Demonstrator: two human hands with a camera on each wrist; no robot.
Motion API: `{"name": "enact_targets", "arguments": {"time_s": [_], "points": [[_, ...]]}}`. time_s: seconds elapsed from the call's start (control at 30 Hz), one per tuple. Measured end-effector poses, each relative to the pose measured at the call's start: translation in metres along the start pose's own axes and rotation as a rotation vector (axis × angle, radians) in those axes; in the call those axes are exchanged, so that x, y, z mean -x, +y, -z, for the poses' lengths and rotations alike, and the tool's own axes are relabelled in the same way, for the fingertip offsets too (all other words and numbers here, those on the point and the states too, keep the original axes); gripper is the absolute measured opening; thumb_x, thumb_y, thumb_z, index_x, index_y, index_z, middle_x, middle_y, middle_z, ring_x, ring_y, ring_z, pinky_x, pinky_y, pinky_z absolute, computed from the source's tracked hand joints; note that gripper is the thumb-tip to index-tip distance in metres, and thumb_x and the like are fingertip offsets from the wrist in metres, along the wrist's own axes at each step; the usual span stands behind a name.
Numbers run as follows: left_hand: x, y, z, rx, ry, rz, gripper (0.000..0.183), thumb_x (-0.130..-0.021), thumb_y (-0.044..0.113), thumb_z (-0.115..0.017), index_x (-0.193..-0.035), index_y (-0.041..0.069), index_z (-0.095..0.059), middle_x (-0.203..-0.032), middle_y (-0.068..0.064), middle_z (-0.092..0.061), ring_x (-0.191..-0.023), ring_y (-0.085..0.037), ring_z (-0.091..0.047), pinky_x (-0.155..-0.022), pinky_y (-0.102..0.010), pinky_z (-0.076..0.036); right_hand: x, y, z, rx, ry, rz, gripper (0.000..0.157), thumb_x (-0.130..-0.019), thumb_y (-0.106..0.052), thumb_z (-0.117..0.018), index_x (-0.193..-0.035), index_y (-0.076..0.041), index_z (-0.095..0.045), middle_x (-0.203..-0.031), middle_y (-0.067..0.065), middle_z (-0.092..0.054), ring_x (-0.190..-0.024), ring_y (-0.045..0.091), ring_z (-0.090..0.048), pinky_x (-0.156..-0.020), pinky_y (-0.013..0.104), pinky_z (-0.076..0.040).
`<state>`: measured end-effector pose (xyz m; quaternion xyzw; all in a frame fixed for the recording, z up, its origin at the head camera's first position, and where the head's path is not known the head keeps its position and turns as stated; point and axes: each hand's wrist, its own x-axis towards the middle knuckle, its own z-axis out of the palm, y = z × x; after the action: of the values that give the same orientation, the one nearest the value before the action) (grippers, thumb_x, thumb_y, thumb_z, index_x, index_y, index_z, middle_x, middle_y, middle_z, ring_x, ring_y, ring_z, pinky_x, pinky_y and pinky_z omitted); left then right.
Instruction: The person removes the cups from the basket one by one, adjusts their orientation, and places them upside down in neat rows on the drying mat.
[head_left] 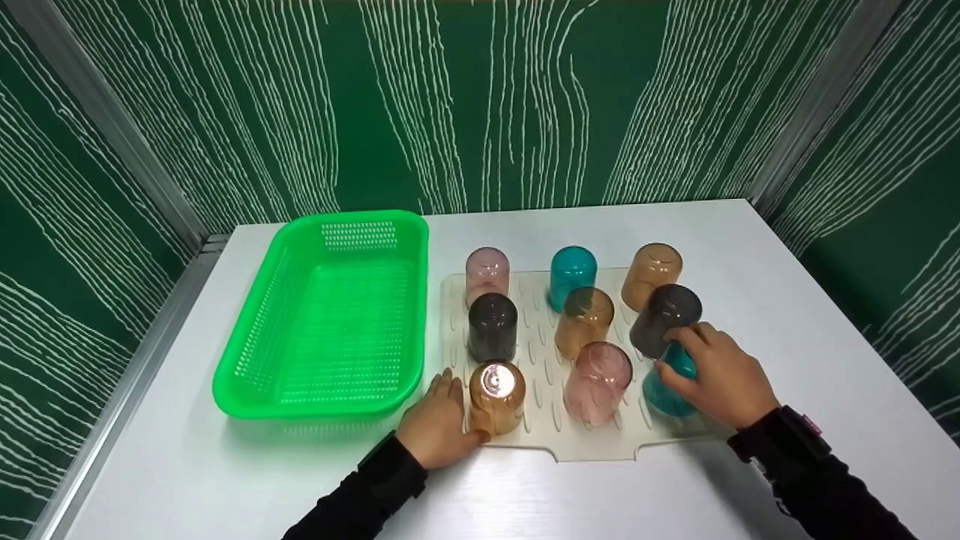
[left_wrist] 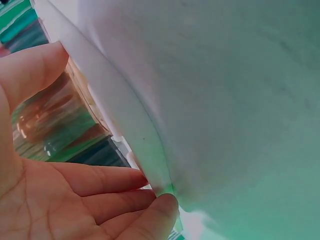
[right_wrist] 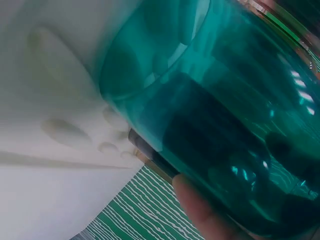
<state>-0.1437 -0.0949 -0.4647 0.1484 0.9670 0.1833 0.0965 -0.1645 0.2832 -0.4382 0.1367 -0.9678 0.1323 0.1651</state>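
Note:
My right hand [head_left: 720, 375] grips an upside-down teal cup [head_left: 667, 390] at the front right corner of a cream drain mat [head_left: 592, 448]. Seen from the right wrist, this teal cup [right_wrist: 200, 115] is see-through, tilted, its rim toward the mat's raised ridges, with a fingertip [right_wrist: 200, 205] against its side. My left hand [head_left: 439, 427] touches the mat's front left corner, beside an upturned amber cup [head_left: 496, 409]. In the left wrist view its fingers [left_wrist: 110, 180] and thumb [left_wrist: 40, 67] rest along the mat edge, holding no cup.
More upturned cups stand in rows on the mat, among them a pink cup [head_left: 598, 386], a dark grey cup [head_left: 493, 330] and another teal cup [head_left: 574, 274]. Left of the mat sits a green plastic basket [head_left: 322, 409] on the white table [head_left: 187, 450]. Green patterned walls [head_left: 525, 112] enclose the table.

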Motion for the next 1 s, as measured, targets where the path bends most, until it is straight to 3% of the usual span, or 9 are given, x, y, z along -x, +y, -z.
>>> {"name": "enact_targets", "arguments": {"time_s": [0.3,0.6,1.0], "points": [[-0.0007,0.0004,-0.0002,-0.014,-0.018,0.006,0.094,-0.083,0.049,-0.069,-0.143,-0.015,-0.036,-0.153,-0.033,-0.03,-0.144,-0.045,-0.03,-0.115,-0.049,-0.035,0.0051,-0.001,-0.0027,-0.015,-0.015,-0.047,0.039,-0.087,-0.03,-0.071,-0.116,-0.005,-0.061,-0.107,0.021,-0.059,-0.09,0.036,-0.06,-0.073,0.058,-0.054],[-0.0006,0.0012,-0.0005,-0.018,0.03,-0.011,0.088,-0.082,0.046,-0.072,-0.139,-0.015,-0.043,-0.149,-0.034,-0.037,-0.141,-0.045,-0.036,-0.111,-0.05,-0.04,0.0054,-0.0018,-0.0009,-0.058,0.005,-0.055,0.038,-0.088,-0.029,-0.07,-0.117,-0.006,-0.061,-0.11,0.019,-0.058,-0.096,0.038,-0.058,-0.076,0.06,-0.053],[0.0018,0.0041,0.0,-0.022,0.018,0.014,0.089,-0.085,0.047,-0.069,-0.141,-0.014,-0.039,-0.15,-0.032,-0.036,-0.142,-0.044,-0.035,-0.113,-0.05,-0.036,0.0052,-0.0014,0.0013,-0.114,0.016,-0.087,0.043,-0.09,-0.033,-0.069,-0.121,-0.005,-0.06,-0.118,0.021,-0.057,-0.104,0.04,-0.056,-0.081,0.064,-0.051]]}}
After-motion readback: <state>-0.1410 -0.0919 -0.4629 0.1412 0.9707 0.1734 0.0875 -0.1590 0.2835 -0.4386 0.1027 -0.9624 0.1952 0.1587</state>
